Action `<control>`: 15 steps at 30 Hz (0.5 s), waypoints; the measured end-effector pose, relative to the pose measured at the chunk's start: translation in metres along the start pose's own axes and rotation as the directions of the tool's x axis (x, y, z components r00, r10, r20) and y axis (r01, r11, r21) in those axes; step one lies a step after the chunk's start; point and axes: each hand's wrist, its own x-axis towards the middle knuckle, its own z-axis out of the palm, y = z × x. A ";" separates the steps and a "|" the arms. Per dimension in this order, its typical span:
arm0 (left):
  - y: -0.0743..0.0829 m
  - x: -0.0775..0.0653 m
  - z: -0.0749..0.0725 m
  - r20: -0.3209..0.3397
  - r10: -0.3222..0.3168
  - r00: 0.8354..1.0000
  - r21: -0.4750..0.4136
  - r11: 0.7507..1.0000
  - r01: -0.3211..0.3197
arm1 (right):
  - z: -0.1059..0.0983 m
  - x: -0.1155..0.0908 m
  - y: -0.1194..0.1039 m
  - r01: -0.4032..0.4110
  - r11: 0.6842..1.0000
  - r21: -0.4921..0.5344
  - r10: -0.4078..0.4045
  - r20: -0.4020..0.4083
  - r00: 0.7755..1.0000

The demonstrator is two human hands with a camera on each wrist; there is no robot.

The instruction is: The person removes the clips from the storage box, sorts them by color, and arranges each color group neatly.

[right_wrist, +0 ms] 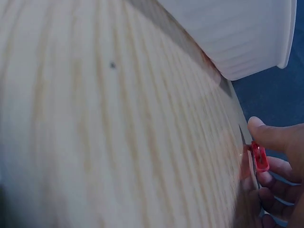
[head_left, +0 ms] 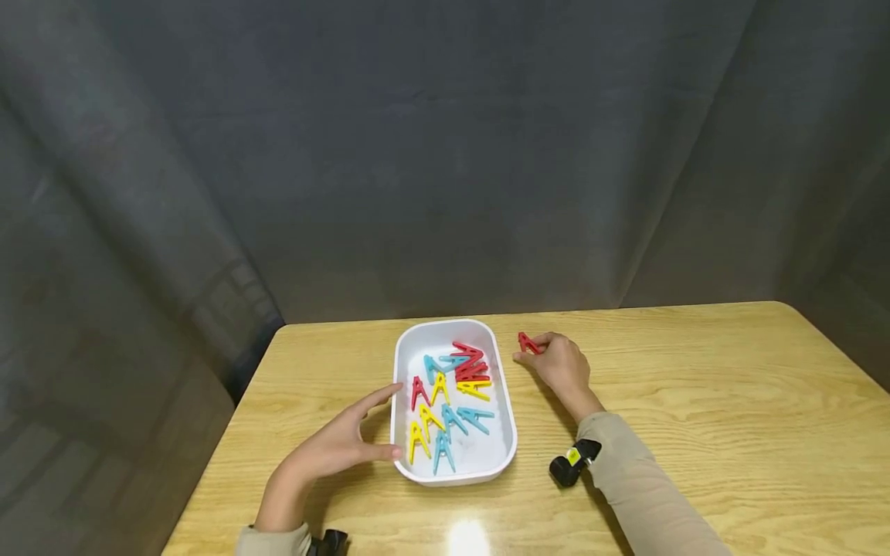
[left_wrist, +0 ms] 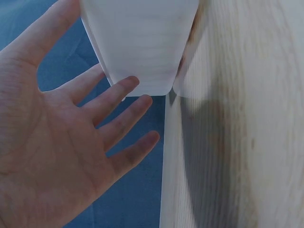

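Note:
A white plastic tray (head_left: 453, 477) lies on the wooden table with several red, yellow and blue clothespins inside. My left hand (head_left: 341, 440) is at its left side, thumb and fingertips at the rim; in the left wrist view the fingers (left_wrist: 124, 124) are spread and straight against the tray's outer wall (left_wrist: 140, 47). To the right of the tray, my right hand (head_left: 562, 364) pinches a red clothespin (head_left: 526, 342) between thumb and fingers. In the right wrist view this clothespin (right_wrist: 260, 157) shows close over the table, beyond the tray's side (right_wrist: 237, 38).
The wooden table (head_left: 695, 401) stretches away to the right of the tray. A dark grey curtain (head_left: 445, 170) hangs behind the table and along its left side. A black wrist camera (head_left: 572, 465) sits at the right sleeve, close above the tabletop.

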 end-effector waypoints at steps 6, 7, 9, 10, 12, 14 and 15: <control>0.002 0.001 0.000 0.000 0.004 1.000 -0.008 1.000 -0.004 | -0.002 0.001 0.000 0.030 1.000 0.001 -0.030 0.013 0.999; 0.002 0.001 0.000 -0.001 0.005 1.000 -0.010 1.000 -0.005 | -0.003 0.001 -0.001 0.035 0.999 0.008 -0.036 0.017 0.999; 0.001 0.001 0.000 -0.002 0.003 1.000 -0.012 1.000 -0.003 | -0.004 0.001 0.000 0.046 0.999 0.025 -0.046 0.022 0.999; 0.001 0.001 0.001 -0.003 0.003 1.000 -0.012 1.000 -0.003 | -0.005 0.000 -0.001 0.050 0.998 0.036 -0.050 0.022 0.998; 0.000 0.001 0.001 -0.004 0.002 1.000 -0.012 1.000 -0.002 | -0.007 -0.001 -0.001 0.059 0.997 0.058 -0.060 0.018 0.998; 0.000 0.000 0.001 -0.006 -0.001 1.000 -0.012 1.000 0.001 | -0.009 -0.003 -0.003 0.069 0.994 0.082 -0.070 0.010 0.997; -0.001 0.000 0.000 -0.007 -0.001 1.000 -0.013 1.000 0.001 | -0.010 -0.004 -0.005 0.079 0.993 0.093 -0.080 0.002 0.997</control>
